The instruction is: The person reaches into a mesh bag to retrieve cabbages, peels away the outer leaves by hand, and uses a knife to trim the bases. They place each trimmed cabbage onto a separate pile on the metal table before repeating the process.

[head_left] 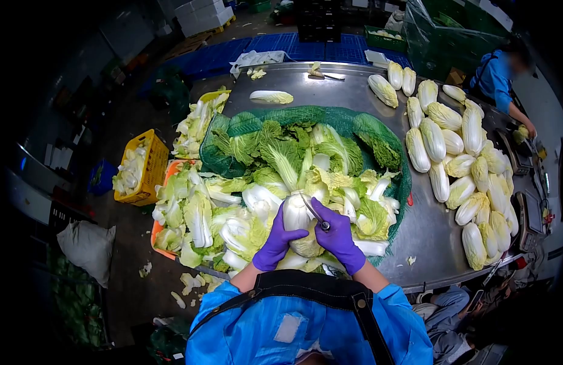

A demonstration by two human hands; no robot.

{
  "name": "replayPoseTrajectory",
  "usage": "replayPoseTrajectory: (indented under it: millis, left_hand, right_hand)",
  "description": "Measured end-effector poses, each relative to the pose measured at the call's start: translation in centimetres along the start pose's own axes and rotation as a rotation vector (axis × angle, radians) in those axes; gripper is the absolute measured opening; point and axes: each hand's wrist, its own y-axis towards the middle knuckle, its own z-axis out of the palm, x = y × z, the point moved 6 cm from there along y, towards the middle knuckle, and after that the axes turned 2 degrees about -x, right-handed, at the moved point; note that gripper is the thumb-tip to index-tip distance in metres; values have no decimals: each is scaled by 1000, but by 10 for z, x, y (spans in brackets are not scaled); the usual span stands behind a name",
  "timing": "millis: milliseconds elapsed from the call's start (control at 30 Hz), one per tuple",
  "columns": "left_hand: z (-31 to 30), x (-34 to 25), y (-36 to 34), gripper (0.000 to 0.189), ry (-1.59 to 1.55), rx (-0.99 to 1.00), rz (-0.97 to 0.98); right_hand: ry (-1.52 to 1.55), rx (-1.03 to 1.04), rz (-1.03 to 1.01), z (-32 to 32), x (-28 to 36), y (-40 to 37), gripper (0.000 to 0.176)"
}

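Two purple-gloved hands: left hand (275,241) curls around a pale, ribbed, oblong cabbage (297,220); right hand (340,237) clasps a slim metal knife (312,210) against it.

**Clearance on the counter**

The leaf pile (293,164), heaped on a green net (330,115), blocks 10 to 1 o'clock. Trimmed cabbages (458,164) crowd 2 to 3 o'clock. Between them a bare strip of counter (424,228) lies open. Beyond the net, at 12 o'clock, the steel is free save one cabbage piece (271,97) and scraps (256,73).
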Motion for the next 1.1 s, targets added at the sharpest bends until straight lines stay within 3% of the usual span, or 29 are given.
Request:
replayPoseTrajectory:
  millis: [67,133,200,400,600,667,700,733,800,933,1000,1067,1100]
  left_hand:
    - [-2,3,2,88,2,1,2]
    - [-2,-5,5,89,266,-36,167]
    - [1,-7,5,89,281,-70,209]
    - [9,-20,6,95,362,-112,353]
    - [-5,0,21,90,444,-124,416]
    - [-26,-5,27,82,637,-405,574]
    - [-39,-17,30,73,477,-463,501]
    - [-55,-23,35,67,165,-565,271]
    - [-72,-28,43,64,-224,-339,263]
    - [-97,-21,39,62,-504,-385,232]
    - [-116,-15,44,59,-653,-452,259]
    - [-115,-27,41,57,-704,-435,233]
    - [-117,-30,39,58,-729,-400,238]
  right_hand:
    - [-7,-2,6,-1,0,0,58]
    - [-15,-5,10,0,4,0,58]
    - [-85,-51,165,0,3,-3,50]
    - [-174,-108,60,1,-3,-9,27]
    - [-285,-60,59,2,-10,-12,24]
    - [-224,-17,28,-2,9,-22,25]
    - [-160,28,3,-1,17,-30,26]
    - [-185,1,-52,-1,19,-37,26]
    - [-87,-91,73,-9,12,-36,25]
    - [-86,-253,-114,-31,36,-31,11]
    - [41,-325,-55,-52,31,-44,12]
    - [173,-568,-50,-80,31,-49,17]
    - [93,-581,50,-93,23,-48,15]
